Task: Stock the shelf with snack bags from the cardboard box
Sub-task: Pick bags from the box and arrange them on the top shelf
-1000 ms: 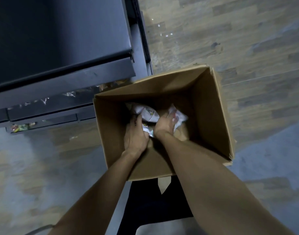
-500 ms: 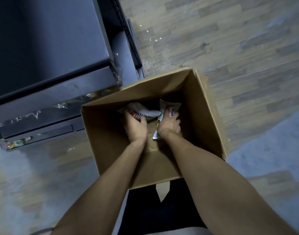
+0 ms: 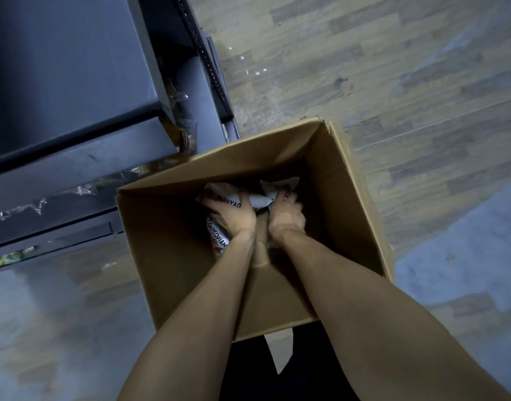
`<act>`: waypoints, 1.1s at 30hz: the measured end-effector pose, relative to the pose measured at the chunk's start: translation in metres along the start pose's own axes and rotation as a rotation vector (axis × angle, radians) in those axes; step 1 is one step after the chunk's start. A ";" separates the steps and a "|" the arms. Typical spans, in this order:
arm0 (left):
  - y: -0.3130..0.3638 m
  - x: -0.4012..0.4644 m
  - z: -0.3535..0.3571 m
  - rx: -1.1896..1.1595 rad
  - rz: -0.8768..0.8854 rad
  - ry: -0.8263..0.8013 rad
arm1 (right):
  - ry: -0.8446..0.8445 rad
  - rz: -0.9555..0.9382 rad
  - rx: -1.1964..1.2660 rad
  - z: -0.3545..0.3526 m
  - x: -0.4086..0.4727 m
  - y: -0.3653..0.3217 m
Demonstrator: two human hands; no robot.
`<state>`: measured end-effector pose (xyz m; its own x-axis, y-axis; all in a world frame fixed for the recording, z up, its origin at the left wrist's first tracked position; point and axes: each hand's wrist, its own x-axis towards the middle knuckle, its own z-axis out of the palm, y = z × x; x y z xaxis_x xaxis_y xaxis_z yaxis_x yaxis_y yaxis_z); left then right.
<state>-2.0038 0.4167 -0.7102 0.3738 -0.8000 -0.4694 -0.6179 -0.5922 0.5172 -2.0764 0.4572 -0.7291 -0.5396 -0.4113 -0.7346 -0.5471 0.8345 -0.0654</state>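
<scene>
Left hand [image 3: 234, 218]: deep in cardboard box [image 3: 347, 180]; fingers clutching white snack bags [image 3: 228, 198]
Right hand [image 3: 286, 218]: alongside; fingers curled on a bag
Floor [image 3: 393, 68]: wood planks; dark shelf [image 3: 75, 82] beside the box

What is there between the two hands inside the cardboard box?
In the head view, between the left hand and right hand, a white snack bag bulges up; below it, bare cardboard box floor.

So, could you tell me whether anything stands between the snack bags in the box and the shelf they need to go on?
Only the cardboard box itself: both hands grip snack bags deep inside, so its far wall stands between them and the shelf. Above the open rim, nothing visible blocks the way.
</scene>
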 end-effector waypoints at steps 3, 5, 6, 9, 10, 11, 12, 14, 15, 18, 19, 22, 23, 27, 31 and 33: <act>-0.001 0.005 0.005 0.060 -0.014 0.006 | -0.007 -0.052 -0.042 -0.011 0.002 0.006; -0.002 0.006 0.001 0.056 0.005 0.005 | -0.025 -0.080 -0.056 -0.018 0.003 0.009; -0.004 0.006 -0.002 0.048 0.030 0.004 | -0.034 -0.090 -0.064 -0.020 0.002 0.011; -0.012 0.007 -0.017 0.041 0.141 -0.068 | -0.001 -0.124 -0.067 -0.024 -0.003 0.015; -0.015 0.005 -0.023 0.068 0.189 -0.112 | 0.028 -0.134 -0.067 -0.024 -0.005 0.015; -0.017 0.003 -0.029 0.123 0.246 -0.155 | 0.056 -0.143 -0.070 -0.024 -0.007 0.016; -0.019 0.001 -0.034 0.209 0.307 -0.184 | 0.070 -0.144 -0.072 -0.024 -0.009 0.016; -0.023 -0.003 -0.042 0.412 0.439 -0.201 | 0.061 -0.140 -0.060 -0.022 -0.010 0.018; -0.025 -0.004 -0.044 0.489 0.490 -0.205 | 0.042 -0.134 -0.046 -0.019 -0.010 0.019; -0.026 -0.003 -0.039 0.652 0.584 -0.243 | -0.008 -0.107 -0.017 -0.014 -0.013 0.021; -0.027 -0.002 -0.035 0.718 0.594 -0.268 | -0.008 -0.113 -0.029 -0.011 -0.012 0.022; -0.030 -0.001 -0.020 0.892 0.591 -0.364 | -0.051 -0.091 -0.029 -0.009 -0.011 0.024; -0.032 0.000 -0.016 0.935 0.609 -0.378 | -0.069 -0.082 -0.019 -0.008 -0.009 0.025; -0.039 0.004 -0.007 1.080 0.722 -0.348 | -0.091 -0.114 -0.130 -0.004 0.000 0.029; -0.048 0.007 0.008 1.102 0.753 -0.290 | -0.103 -0.155 -0.156 -0.006 0.007 0.032; -0.050 0.012 0.014 1.079 0.733 -0.264 | -0.117 -0.191 -0.102 -0.005 0.010 0.029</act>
<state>-1.9784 0.4384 -0.7516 -0.3477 -0.7837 -0.5147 -0.8983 0.4357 -0.0565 -2.1010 0.4756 -0.7352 -0.3457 -0.5077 -0.7891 -0.6968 0.7022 -0.1465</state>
